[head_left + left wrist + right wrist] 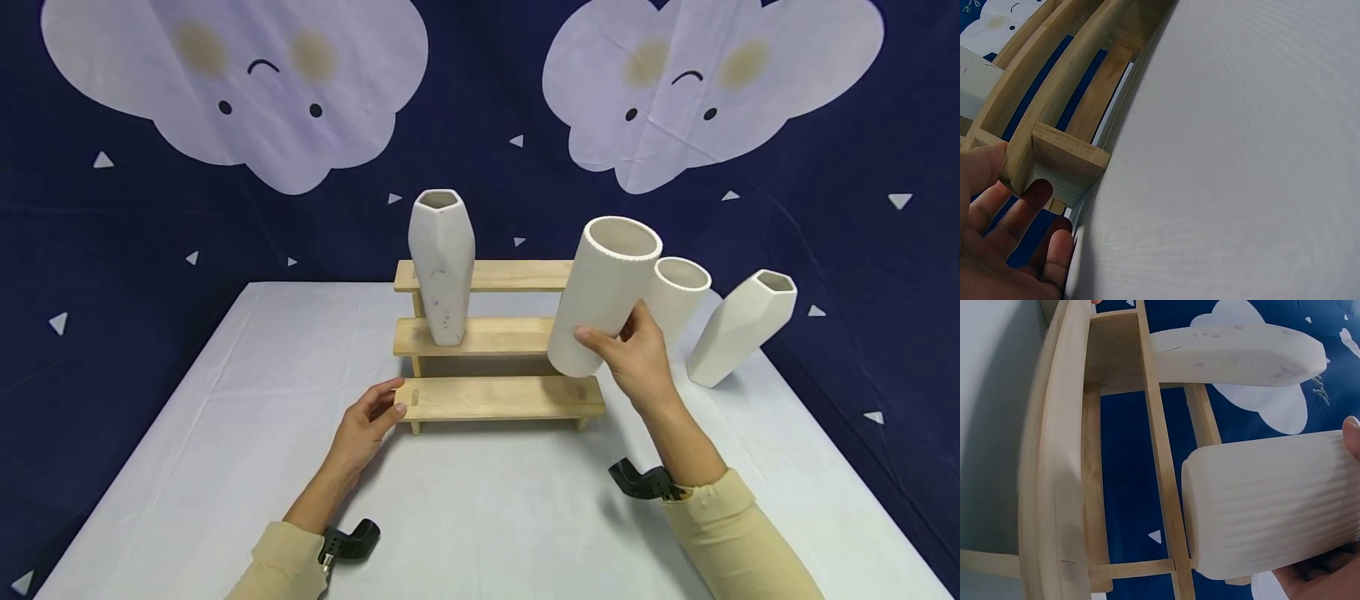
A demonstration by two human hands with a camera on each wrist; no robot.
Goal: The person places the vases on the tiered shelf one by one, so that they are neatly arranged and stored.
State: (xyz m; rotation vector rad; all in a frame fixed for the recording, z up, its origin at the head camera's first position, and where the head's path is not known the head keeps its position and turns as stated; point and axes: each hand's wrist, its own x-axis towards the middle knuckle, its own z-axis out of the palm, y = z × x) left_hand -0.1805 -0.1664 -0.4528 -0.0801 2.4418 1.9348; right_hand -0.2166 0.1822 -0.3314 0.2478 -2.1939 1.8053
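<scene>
A large white cylindrical vase (603,283) with a ribbed side (1266,500) is in my right hand (643,362), gripped low on its right side. It leans, mouth up and to the right, before the right part of a three-step wooden display stand (502,398). Whether its base touches the middle step cannot be told. My left hand (363,429) holds the left end of the lowest step, thumb on top and fingers around the end and below in the left wrist view. On the middle step's left side stands a tall faceted white vase (444,258) with faint purplish marks.
Right of the stand, a smaller white cylindrical vase (677,300) is partly hidden behind my right hand and the large vase. Farther right, a faceted white vase (738,329) stands on the white-covered table (480,500). A dark blue cloud-patterned cloth (480,100) hangs behind.
</scene>
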